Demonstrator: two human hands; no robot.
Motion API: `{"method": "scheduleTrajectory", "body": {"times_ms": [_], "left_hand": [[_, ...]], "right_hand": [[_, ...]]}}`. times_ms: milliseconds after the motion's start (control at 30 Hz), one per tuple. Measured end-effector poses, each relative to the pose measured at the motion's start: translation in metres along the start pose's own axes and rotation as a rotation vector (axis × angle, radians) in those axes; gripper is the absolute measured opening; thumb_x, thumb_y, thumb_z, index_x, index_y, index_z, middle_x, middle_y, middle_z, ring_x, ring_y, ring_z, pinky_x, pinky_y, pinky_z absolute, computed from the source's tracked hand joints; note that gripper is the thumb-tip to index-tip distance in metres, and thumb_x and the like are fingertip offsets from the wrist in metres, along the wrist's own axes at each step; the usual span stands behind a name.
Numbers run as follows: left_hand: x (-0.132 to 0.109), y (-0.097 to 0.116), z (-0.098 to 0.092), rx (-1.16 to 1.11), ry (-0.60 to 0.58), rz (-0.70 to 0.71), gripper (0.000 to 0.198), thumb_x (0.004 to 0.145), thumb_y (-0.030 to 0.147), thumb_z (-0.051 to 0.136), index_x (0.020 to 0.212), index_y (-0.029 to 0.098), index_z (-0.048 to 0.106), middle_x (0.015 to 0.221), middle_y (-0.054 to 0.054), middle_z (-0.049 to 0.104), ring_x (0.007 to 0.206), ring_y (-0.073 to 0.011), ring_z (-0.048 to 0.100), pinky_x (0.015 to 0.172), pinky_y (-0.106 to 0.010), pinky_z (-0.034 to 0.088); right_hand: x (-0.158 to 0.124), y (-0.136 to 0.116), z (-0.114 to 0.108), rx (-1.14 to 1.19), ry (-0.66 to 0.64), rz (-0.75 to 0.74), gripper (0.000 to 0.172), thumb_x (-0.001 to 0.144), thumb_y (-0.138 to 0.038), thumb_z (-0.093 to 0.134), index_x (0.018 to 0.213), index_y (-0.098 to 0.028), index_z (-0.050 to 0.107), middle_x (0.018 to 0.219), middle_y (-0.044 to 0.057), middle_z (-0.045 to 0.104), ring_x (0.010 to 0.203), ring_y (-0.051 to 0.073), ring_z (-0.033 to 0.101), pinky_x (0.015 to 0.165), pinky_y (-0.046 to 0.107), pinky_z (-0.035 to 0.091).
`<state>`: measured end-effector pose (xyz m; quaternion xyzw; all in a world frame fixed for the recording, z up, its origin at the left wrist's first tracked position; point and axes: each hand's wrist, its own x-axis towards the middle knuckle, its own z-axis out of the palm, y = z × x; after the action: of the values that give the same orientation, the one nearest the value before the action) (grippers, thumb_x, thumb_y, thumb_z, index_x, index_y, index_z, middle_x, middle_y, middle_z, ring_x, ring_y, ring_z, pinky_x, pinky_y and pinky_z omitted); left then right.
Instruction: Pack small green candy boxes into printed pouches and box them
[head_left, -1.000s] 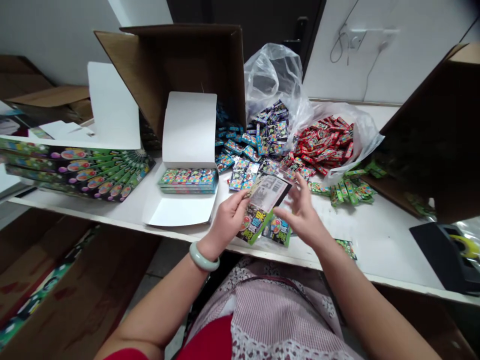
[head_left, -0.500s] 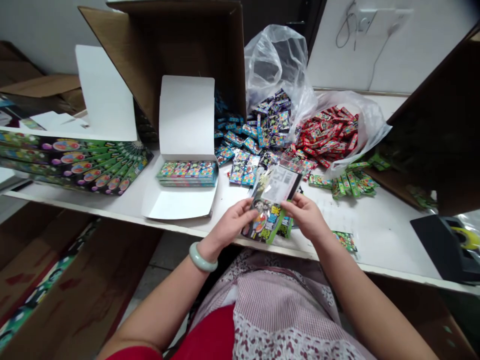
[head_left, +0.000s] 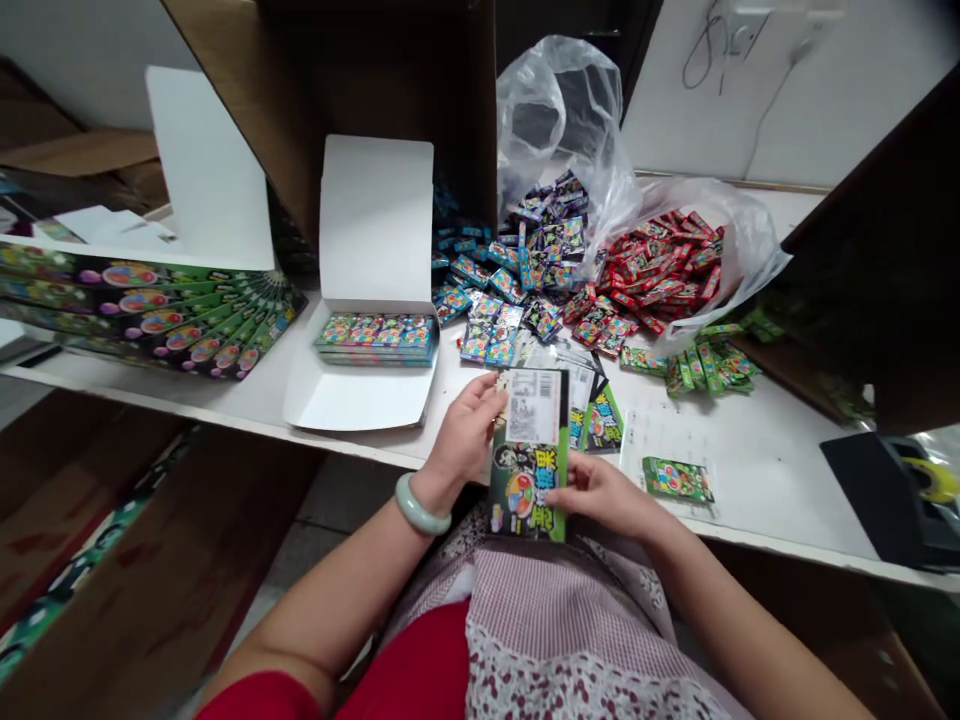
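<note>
Between my hands is a flat candy packet [head_left: 532,455], black and green, with a white label at its top. My left hand [head_left: 474,425] pinches its upper left edge. Low on its right side, my right hand [head_left: 600,490] grips it with the thumb on the front. More flat packets [head_left: 600,415] of the same look lie on the table just behind it. A small green candy box [head_left: 679,480] rests on a clear sheet to the right. Two blue and purple candy boxes [head_left: 491,330] lie together beyond my left hand.
An open white carton [head_left: 375,225] holding rows of small boxes stands left. Loose blue, purple, red [head_left: 660,265] and green boxes lie at the back, partly in clear plastic bags [head_left: 559,100]. Large cardboard boxes [head_left: 330,90] flank them. A black tape dispenser [head_left: 870,490] sits far right.
Both hands have brought the packet nearer my body and turned it upright, coming away from the other packets, which now show on the table. My right hand has moved lower on it.
</note>
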<state>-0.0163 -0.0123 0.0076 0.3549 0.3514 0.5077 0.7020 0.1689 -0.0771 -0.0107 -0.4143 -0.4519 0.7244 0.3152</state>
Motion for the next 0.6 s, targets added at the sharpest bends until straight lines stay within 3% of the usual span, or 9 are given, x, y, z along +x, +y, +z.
{"method": "scheduleTrajectory", "body": {"times_ms": [67,100,200,300,367,467,600], "left_hand": [[0.003,0.001,0.007,0.011,-0.030,0.052,0.038,0.081,0.027,0.069,0.116,0.017,0.057,0.097,-0.005,0.069,0.079,-0.0124,0.063,0.071,-0.023,0.051],[0.002,0.000,0.009,0.031,-0.065,0.066,0.044,0.082,0.026,0.068,0.123,0.019,0.053,0.095,-0.003,0.068,0.078,-0.0122,0.063,0.070,-0.022,0.051],[-0.005,-0.004,0.013,0.116,-0.176,0.080,0.062,0.084,0.025,0.066,0.139,0.029,0.037,0.090,0.000,0.066,0.077,-0.0117,0.062,0.070,-0.022,0.051],[-0.012,-0.002,0.013,0.214,-0.236,0.072,0.056,0.084,0.025,0.066,0.134,0.028,0.042,0.091,0.000,0.064,0.079,-0.0125,0.063,0.074,-0.023,0.052],[-0.015,0.004,0.011,0.269,-0.262,0.048,0.050,0.084,0.025,0.066,0.129,0.025,0.044,0.090,-0.001,0.063,0.079,-0.0129,0.063,0.073,-0.024,0.052],[-0.023,0.012,0.007,0.344,-0.309,0.021,0.046,0.084,0.026,0.066,0.124,0.023,0.044,0.082,0.001,0.061,0.074,-0.0129,0.061,0.068,-0.024,0.050],[-0.031,0.022,0.004,0.567,-0.281,0.242,0.023,0.091,0.029,0.057,0.113,0.021,0.056,0.084,-0.001,0.061,0.076,-0.0120,0.058,0.067,-0.023,0.045]], "right_hand": [[-0.008,0.001,-0.002,-0.017,-0.005,-0.015,0.037,0.074,-0.033,0.074,0.107,-0.023,0.060,0.102,0.005,0.071,0.094,0.021,0.068,0.089,0.042,0.053],[-0.011,-0.001,-0.004,-0.034,0.056,-0.059,0.042,0.075,-0.033,0.073,0.113,-0.024,0.057,0.106,0.005,0.069,0.097,0.020,0.067,0.090,0.041,0.053],[-0.019,-0.015,-0.009,-0.099,0.373,-0.291,0.065,0.077,-0.030,0.073,0.132,-0.030,0.039,0.110,0.004,0.064,0.098,0.017,0.064,0.089,0.037,0.053],[-0.022,-0.029,-0.009,-0.167,0.554,-0.415,0.065,0.078,-0.030,0.072,0.132,-0.033,0.035,0.099,0.001,0.062,0.080,0.014,0.064,0.071,0.030,0.056],[-0.023,-0.033,-0.006,-0.195,0.575,-0.423,0.058,0.080,-0.031,0.069,0.129,-0.033,0.038,0.095,0.000,0.061,0.072,0.013,0.062,0.061,0.027,0.054],[-0.028,-0.032,-0.003,-0.289,0.527,-0.398,0.048,0.084,-0.030,0.065,0.127,-0.032,0.045,0.091,0.000,0.061,0.070,0.012,0.060,0.060,0.026,0.052],[-0.039,-0.038,-0.003,-0.487,0.467,-0.400,0.022,0.091,-0.031,0.057,0.112,-0.028,0.059,0.086,0.000,0.062,0.068,0.012,0.057,0.061,0.027,0.049]]}}
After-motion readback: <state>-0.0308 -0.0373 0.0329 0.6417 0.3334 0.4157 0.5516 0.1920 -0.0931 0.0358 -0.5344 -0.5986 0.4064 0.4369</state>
